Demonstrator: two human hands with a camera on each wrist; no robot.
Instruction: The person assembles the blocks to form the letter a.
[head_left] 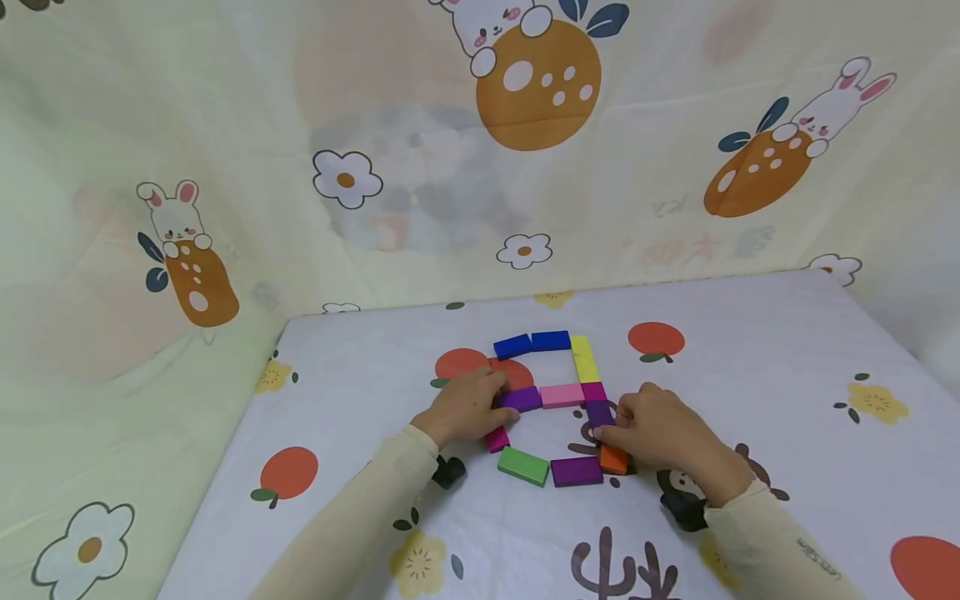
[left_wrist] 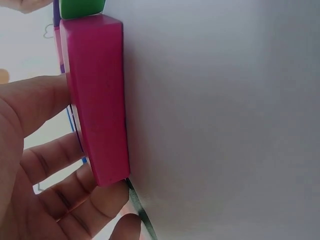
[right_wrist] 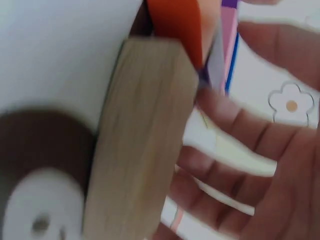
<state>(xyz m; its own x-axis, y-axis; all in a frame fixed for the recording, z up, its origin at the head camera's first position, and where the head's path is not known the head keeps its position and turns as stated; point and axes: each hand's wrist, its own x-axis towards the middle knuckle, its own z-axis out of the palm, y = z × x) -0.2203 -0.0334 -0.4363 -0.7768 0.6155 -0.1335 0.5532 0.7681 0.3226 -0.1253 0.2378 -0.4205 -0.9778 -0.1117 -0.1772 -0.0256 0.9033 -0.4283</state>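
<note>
Coloured blocks form a closed outline with a middle bar on the cloth. My left hand (head_left: 467, 406) pinches a violet block (head_left: 521, 399) at the bar's left end, thumb on the near side. Below it stands a magenta block (head_left: 497, 439), large in the left wrist view, where my left fingers (left_wrist: 60, 157) show behind it. On the right side, my right hand (head_left: 663, 429) pinches a dark purple block (head_left: 599, 413) between thumb and forefinger. An orange block (head_left: 613, 459) lies just below. The right wrist view also shows a bare wooden block (right_wrist: 142, 135), blurred and close, beside the orange one.
Two blue blocks (head_left: 551, 340) and a yellow block (head_left: 585, 359) make the top. A pink block (head_left: 562, 396) and a magenta piece (head_left: 594, 391) continue the bar. Green (head_left: 523, 466) and purple (head_left: 577, 472) blocks line the bottom. A patterned curtain (head_left: 420, 275) hangs behind the table.
</note>
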